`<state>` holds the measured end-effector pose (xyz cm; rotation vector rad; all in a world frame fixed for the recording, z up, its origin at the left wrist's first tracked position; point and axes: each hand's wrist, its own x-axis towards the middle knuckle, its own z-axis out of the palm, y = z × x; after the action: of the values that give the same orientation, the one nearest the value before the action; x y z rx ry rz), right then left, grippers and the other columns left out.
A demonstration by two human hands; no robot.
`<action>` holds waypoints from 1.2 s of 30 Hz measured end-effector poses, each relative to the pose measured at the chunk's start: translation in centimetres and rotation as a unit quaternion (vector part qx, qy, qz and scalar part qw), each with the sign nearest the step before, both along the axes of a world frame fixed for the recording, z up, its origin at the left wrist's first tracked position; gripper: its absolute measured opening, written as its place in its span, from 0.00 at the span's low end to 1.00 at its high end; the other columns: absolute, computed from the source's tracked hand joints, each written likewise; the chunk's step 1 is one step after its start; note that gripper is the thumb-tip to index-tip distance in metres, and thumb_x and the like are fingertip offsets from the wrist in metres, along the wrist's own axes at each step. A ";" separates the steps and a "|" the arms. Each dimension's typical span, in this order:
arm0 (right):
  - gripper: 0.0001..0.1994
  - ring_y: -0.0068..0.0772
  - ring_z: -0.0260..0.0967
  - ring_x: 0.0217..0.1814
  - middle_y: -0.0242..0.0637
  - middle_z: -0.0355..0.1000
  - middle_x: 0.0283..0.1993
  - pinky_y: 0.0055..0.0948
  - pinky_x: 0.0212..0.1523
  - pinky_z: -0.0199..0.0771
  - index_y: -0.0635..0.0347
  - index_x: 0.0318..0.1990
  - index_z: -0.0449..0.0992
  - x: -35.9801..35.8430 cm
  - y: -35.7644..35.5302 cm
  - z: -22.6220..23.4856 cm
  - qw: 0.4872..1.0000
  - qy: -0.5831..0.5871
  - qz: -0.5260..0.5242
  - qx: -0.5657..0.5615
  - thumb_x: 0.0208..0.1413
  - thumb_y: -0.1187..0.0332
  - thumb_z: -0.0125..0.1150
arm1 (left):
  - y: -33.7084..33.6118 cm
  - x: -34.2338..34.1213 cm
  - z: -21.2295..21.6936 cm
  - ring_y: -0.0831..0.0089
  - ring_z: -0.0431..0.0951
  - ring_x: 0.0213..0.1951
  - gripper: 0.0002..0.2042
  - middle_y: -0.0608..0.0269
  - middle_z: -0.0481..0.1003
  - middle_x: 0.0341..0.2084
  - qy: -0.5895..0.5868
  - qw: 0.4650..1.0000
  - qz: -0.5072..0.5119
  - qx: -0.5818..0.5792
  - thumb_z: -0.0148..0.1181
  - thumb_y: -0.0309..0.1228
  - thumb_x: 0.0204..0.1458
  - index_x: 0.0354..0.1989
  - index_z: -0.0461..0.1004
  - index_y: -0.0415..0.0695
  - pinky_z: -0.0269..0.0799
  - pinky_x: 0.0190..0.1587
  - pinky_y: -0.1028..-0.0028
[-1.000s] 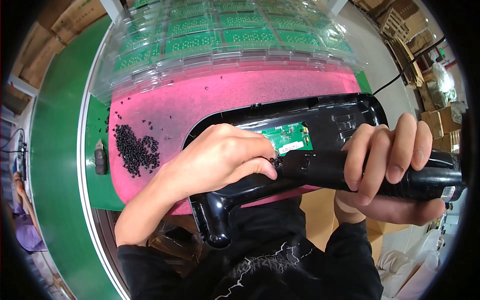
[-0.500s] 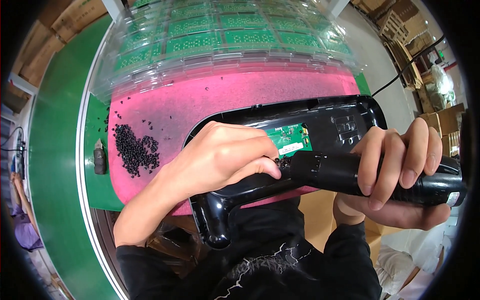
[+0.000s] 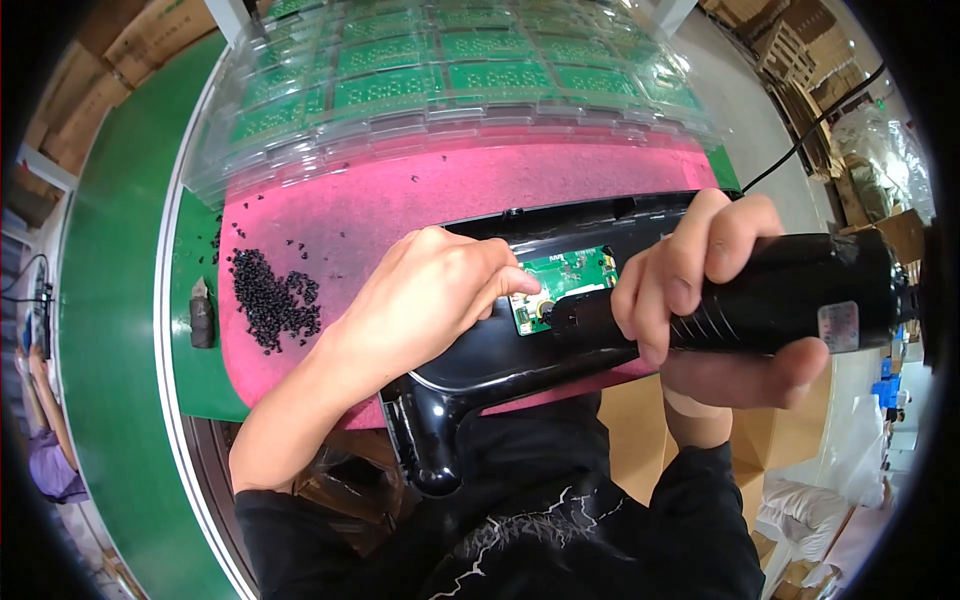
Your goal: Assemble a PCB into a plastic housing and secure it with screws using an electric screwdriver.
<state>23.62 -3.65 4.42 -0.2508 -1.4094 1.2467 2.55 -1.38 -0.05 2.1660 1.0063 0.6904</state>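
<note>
My right hand [image 3: 690,280] is wrapped round a black electric screwdriver [image 3: 800,290], which lies nearly level. Its nose points left, over the lower part of a small green circuit board [image 3: 565,272]. That board sits inside a black plastic housing [image 3: 500,372] with a glossy rim and a stub at its near left. Over the board's left edge is my left hand [image 3: 435,285], fingers curled and thumb against the forefinger. Whatever those fingers may hold is hidden. The screwdriver's tip cannot be made out clearly.
A pile of small black screws [image 3: 268,300] lies at the left of the pink mat [image 3: 390,185]. Stacked clear trays [image 3: 450,110] of green boards stand behind. A dark lump [image 3: 201,318] lies on the green table edge. Another person's arm [image 3: 42,385] shows far left.
The screwdriver has swung, its nose shifting left and its back end rising, with my right hand moving left and up. My left hand has drawn back left from the nose, uncovering more board.
</note>
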 end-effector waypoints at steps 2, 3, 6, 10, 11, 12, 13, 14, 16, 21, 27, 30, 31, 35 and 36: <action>0.36 0.24 0.62 0.13 0.35 0.61 0.31 0.26 0.17 0.66 0.60 0.38 0.60 -0.5 -0.3 -0.4 0.998 -0.013 -0.042 -0.055 0.47 0.34 0.63 | 0.0 0.0 -0.4 0.59 0.78 0.22 0.09 0.54 0.75 0.18 0.021 1.000 0.015 0.015 0.58 0.29 0.57 0.29 0.77 0.37 0.72 0.26 0.65; 0.35 0.24 0.62 0.13 0.35 0.61 0.31 0.26 0.17 0.65 0.60 0.38 0.60 -0.7 -0.7 0.1 0.992 -0.045 -0.082 -0.090 0.47 0.34 0.63 | -0.1 0.1 -0.4 0.56 0.77 0.22 0.10 0.53 0.74 0.17 0.041 0.998 0.025 0.029 0.57 0.30 0.58 0.28 0.76 0.37 0.71 0.27 0.63; 0.35 0.24 0.62 0.12 0.35 0.61 0.32 0.26 0.17 0.65 0.60 0.38 0.60 -0.6 -0.1 -0.7 0.999 -0.004 -0.031 -0.031 0.48 0.35 0.64 | -0.4 0.3 0.7 0.51 0.77 0.26 0.10 0.51 0.75 0.20 0.073 0.996 0.024 0.043 0.58 0.30 0.57 0.28 0.75 0.36 0.71 0.30 0.60; 0.33 0.24 0.65 0.13 0.35 0.62 0.31 0.25 0.15 0.65 0.58 0.38 0.60 -0.6 0.2 -0.3 0.999 0.042 -0.021 0.017 0.48 0.37 0.65 | -0.1 0.2 -0.4 0.52 0.78 0.28 0.08 0.50 0.76 0.24 0.001 0.998 -0.040 0.039 0.60 0.28 0.55 0.31 0.75 0.35 0.72 0.32 0.61; 0.32 0.24 0.65 0.12 0.34 0.62 0.31 0.24 0.15 0.66 0.58 0.38 0.60 -0.6 0.2 -0.2 0.998 0.050 -0.022 0.017 0.48 0.37 0.65 | -0.1 0.1 -0.8 0.52 0.78 0.29 0.07 0.50 0.77 0.25 -0.033 0.997 -0.068 0.022 0.60 0.27 0.54 0.32 0.75 0.34 0.73 0.33 0.62; 0.32 0.23 0.65 0.12 0.34 0.63 0.31 0.23 0.14 0.66 0.58 0.37 0.60 -0.6 0.1 -0.1 0.998 0.057 -0.024 0.018 0.48 0.38 0.65 | -0.1 0.2 -1.0 0.52 0.78 0.30 0.06 0.50 0.77 0.27 -0.068 0.993 -0.097 0.005 0.61 0.25 0.53 0.33 0.76 0.34 0.73 0.34 0.63; 0.32 0.23 0.65 0.12 0.34 0.63 0.31 0.23 0.14 0.66 0.58 0.37 0.60 -0.5 0.0 0.0 0.998 0.056 -0.023 0.018 0.48 0.38 0.65 | 0.0 0.2 -0.9 0.52 0.78 0.30 0.06 0.50 0.77 0.27 -0.068 0.993 -0.097 0.005 0.61 0.25 0.53 0.33 0.76 0.34 0.73 0.34 0.63; 0.32 0.23 0.65 0.12 0.34 0.63 0.31 0.22 0.13 0.65 0.58 0.37 0.60 -0.5 -0.3 0.1 0.997 0.066 -0.035 0.014 0.48 0.38 0.65 | 0.0 0.2 -0.6 0.52 0.79 0.31 0.05 0.51 0.78 0.28 -0.072 0.991 -0.110 -0.017 0.61 0.24 0.53 0.34 0.76 0.34 0.74 0.35 0.64; 0.32 0.22 0.65 0.11 0.34 0.63 0.30 0.22 0.12 0.65 0.58 0.37 0.59 -0.5 -0.5 0.3 0.996 0.075 -0.049 0.008 0.49 0.38 0.65 | 0.0 0.2 -0.3 0.53 0.79 0.32 0.05 0.51 0.78 0.28 -0.077 0.988 -0.124 -0.040 0.61 0.23 0.52 0.34 0.76 0.34 0.75 0.36 0.64; 0.29 0.22 0.64 0.11 0.34 0.63 0.31 0.21 0.12 0.66 0.58 0.38 0.60 -0.4 -0.8 0.9 0.994 0.094 -0.042 0.038 0.50 0.42 0.65 | -0.2 0.1 -0.7 0.56 0.80 0.31 0.06 0.51 0.78 0.28 -0.042 0.992 -0.115 -0.007 0.62 0.25 0.52 0.34 0.76 0.34 0.75 0.35 0.67; 0.29 0.22 0.64 0.13 0.34 0.62 0.31 0.21 0.15 0.67 0.59 0.39 0.61 0.0 -1.1 1.6 0.993 0.091 -0.045 0.062 0.50 0.43 0.66 | -0.2 0.2 -0.1 0.59 0.79 0.28 0.07 0.52 0.78 0.28 -0.095 0.987 -0.128 -0.037 0.64 0.25 0.51 0.35 0.78 0.34 0.74 0.30 0.68; 0.29 0.23 0.64 0.13 0.34 0.62 0.30 0.22 0.15 0.67 0.59 0.39 0.62 -0.2 -1.2 1.6 0.993 0.088 -0.049 0.061 0.50 0.43 0.66 | -0.2 0.3 -0.4 0.59 0.79 0.27 0.06 0.52 0.79 0.28 -0.112 0.986 -0.126 -0.003 0.64 0.24 0.51 0.35 0.78 0.35 0.73 0.29 0.68; 0.29 0.23 0.64 0.13 0.34 0.62 0.30 0.22 0.15 0.67 0.59 0.39 0.61 -0.2 -1.2 1.6 0.993 0.091 -0.051 0.056 0.49 0.43 0.67 | -0.2 0.3 -0.3 0.59 0.79 0.27 0.06 0.52 0.79 0.28 -0.112 0.986 -0.127 -0.003 0.64 0.24 0.51 0.35 0.78 0.35 0.73 0.29 0.68; 0.30 0.24 0.64 0.13 0.33 0.62 0.30 0.24 0.15 0.67 0.59 0.38 0.61 -0.3 -1.2 1.5 0.993 0.095 -0.057 0.046 0.49 0.42 0.67 | -0.3 0.2 -0.2 0.57 0.78 0.28 0.06 0.53 0.78 0.27 -0.097 0.987 -0.124 0.029 0.65 0.24 0.50 0.35 0.78 0.36 0.74 0.30 0.67; 0.30 0.24 0.64 0.13 0.33 0.62 0.30 0.24 0.15 0.67 0.59 0.38 0.61 -0.4 -1.3 1.5 0.993 0.096 -0.058 0.046 0.49 0.42 0.67 | -0.3 0.2 -0.3 0.55 0.78 0.28 0.07 0.53 0.77 0.27 -0.091 0.987 -0.123 0.048 0.65 0.24 0.50 0.35 0.77 0.36 0.74 0.30 0.66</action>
<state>23.18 -4.91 5.91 -0.1441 -1.2650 1.0788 2.73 -1.65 -0.39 2.2136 0.6090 0.8139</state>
